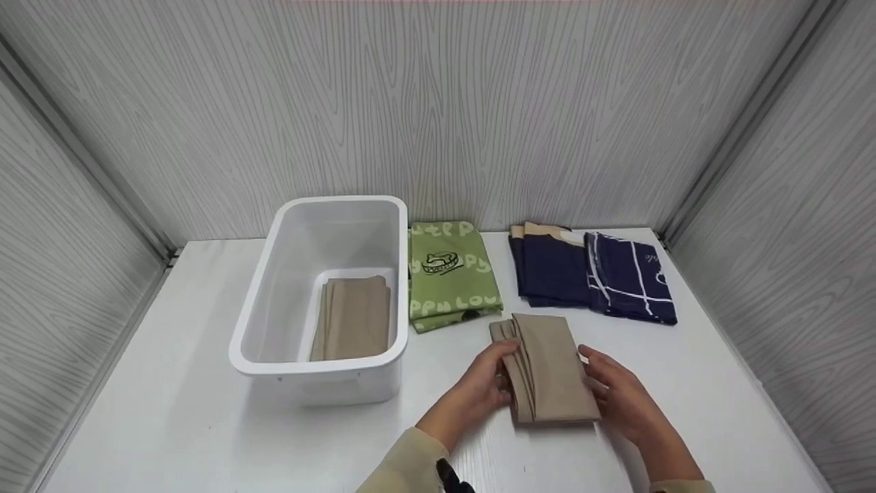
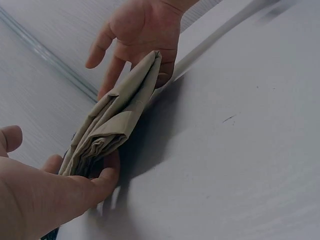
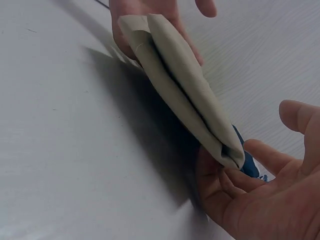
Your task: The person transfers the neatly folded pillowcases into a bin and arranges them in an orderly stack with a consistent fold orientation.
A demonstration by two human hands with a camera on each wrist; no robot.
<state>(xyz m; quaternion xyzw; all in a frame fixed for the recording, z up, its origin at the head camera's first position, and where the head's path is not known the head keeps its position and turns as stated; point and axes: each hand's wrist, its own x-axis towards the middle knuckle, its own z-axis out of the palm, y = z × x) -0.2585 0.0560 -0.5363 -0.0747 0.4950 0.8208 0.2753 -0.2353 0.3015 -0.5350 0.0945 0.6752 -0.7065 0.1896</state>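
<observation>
A folded tan cloth (image 1: 554,370) is held slightly above the white table, its layered folds along the left side. My left hand (image 1: 479,383) grips that layered edge, one digit over the top and other fingers underneath. At the opposite edge, my right hand (image 1: 619,397) supports the cloth with its fingers, the palm turned toward it. In the right wrist view, the right thumb (image 3: 295,115) stands raised away from the cloth (image 3: 185,90). The left wrist view shows the cloth (image 2: 120,110) tilted between both hands, with a shadow on the table beneath.
Left of the hands stands a white plastic bin (image 1: 318,368) with another folded tan cloth (image 1: 356,318) inside. A folded green printed cloth (image 1: 452,274) lies beside the bin. Farther right lie a navy and beige cloth (image 1: 554,270) and a navy cloth with white lines (image 1: 626,277).
</observation>
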